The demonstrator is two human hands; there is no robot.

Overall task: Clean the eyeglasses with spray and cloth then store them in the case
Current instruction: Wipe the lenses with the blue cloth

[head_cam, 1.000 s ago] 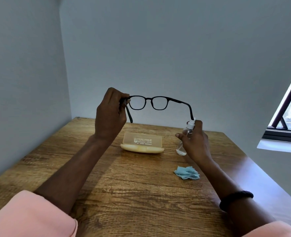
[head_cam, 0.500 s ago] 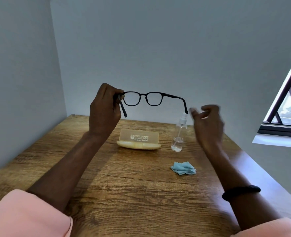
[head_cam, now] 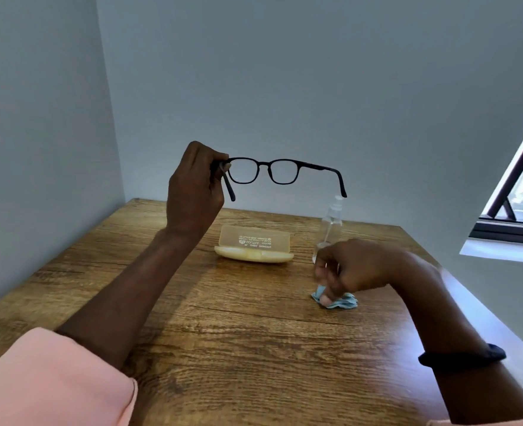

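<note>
Since the frame half a second back, the right hand (head_cam: 361,269) has dropped from up beside the glasses to the table, and the view has tilted slightly. From my station I see plain blue-grey walls (head_cam: 315,72) meeting in a corner at the left rear, with the table (head_cam: 254,348) pushed into that corner; its top is brown wood with strong dark grain. A window (head_cam: 518,195) with a dark frame and a white sill shows at the right edge. Pink sleeves (head_cam: 48,382) fill the lower left corner. The left hand (head_cam: 194,192) is raised above the table, its fingers (head_cam: 220,167) closed round one hinge corner of the black eyeglasses (head_cam: 280,171), which hang in the air with both arms unfolded. Below them, at the middle rear of the table, the pale yellow case (head_cam: 254,245) lies open with its translucent lid standing up. A clear spray bottle (head_cam: 331,222) with a white pump top stands upright just to its right. Right-hand fingers (head_cam: 326,298) curl down onto the crumpled blue cloth (head_cam: 343,301), touching it, though blur keeps me from telling whether they have it gripped. A dark wristband (head_cam: 463,356) circles the right forearm. White print on the lid reads reversed and too small for me to make out.
</note>
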